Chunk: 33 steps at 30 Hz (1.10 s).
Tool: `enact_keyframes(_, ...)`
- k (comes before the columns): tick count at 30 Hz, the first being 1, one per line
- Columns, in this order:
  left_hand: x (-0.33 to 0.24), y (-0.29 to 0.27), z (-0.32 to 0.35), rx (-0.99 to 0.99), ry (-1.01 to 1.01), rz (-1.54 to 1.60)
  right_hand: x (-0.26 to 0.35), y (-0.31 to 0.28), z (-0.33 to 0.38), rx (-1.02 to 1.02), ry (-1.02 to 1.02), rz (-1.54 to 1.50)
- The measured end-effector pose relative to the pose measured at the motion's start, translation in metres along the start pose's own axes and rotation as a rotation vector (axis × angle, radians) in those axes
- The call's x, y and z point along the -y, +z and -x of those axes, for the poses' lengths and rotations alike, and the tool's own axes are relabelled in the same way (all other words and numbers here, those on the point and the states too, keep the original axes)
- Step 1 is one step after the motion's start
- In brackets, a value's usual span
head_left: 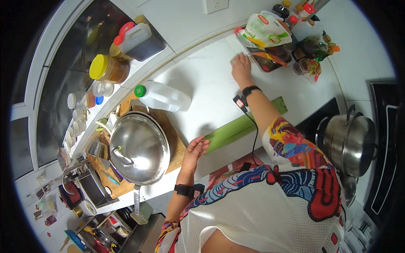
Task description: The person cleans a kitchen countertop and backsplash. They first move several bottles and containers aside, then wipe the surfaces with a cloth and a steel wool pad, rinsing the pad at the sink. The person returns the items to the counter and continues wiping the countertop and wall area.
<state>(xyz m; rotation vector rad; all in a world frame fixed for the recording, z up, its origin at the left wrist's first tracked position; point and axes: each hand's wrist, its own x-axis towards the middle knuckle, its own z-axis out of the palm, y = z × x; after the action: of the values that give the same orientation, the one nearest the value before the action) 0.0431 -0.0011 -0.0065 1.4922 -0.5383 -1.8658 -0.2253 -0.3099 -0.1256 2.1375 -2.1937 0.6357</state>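
Note:
My left hand (197, 148) is at the near end of a long, narrow green box or strip (238, 130) lying slantwise near the counter's front edge. Its fingers are loosely bent and a little apart, holding nothing that I can see; whether they touch the strip is unclear. My right hand (241, 68) reaches over the white counter (217, 69), just left of a dark tray (270, 66). Its back faces up, the fingers bend down and blur, and the fingertips are hidden. An orange-handled tool (270, 57) lies across the tray beside this hand.
A clear jug with a green cap (164, 96) lies on the counter. Left, a lidded wok (139, 147) sits on a wooden board (179, 149), its handle over the front edge. Bottles and a white pouch (268, 30) crowd the back right. A steel pot (350, 141) stands right.

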Motion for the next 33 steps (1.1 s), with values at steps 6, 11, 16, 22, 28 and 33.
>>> enact_keyframes(6,-0.028,0.015,-0.014,-0.053,0.096,0.028,0.068,0.004,-0.016,0.265,-0.714,-0.118)
enact_keyframes(11,-0.066,0.015,-0.026,-0.15,0.276,0.147,0.01,-0.028,0.047,0.042,-0.554,-0.317)
enact_keyframes(16,-0.097,0.019,-0.025,-0.365,0.51,0.093,0.019,0.004,-0.063,-0.085,-0.187,-0.093)
enact_keyframes(22,-0.128,0.027,-0.039,-0.605,0.746,-0.017,0.072,0.004,-0.035,0.075,-0.796,-0.371)
enact_keyframes(28,-0.127,0.022,-0.046,-0.599,0.736,0.08,0.039,0.014,-0.067,-0.198,-0.118,-0.2)
enact_keyframes(33,-0.119,0.03,-0.051,-0.605,0.643,0.055,0.082,0.062,-0.08,-0.222,-0.152,-0.19)
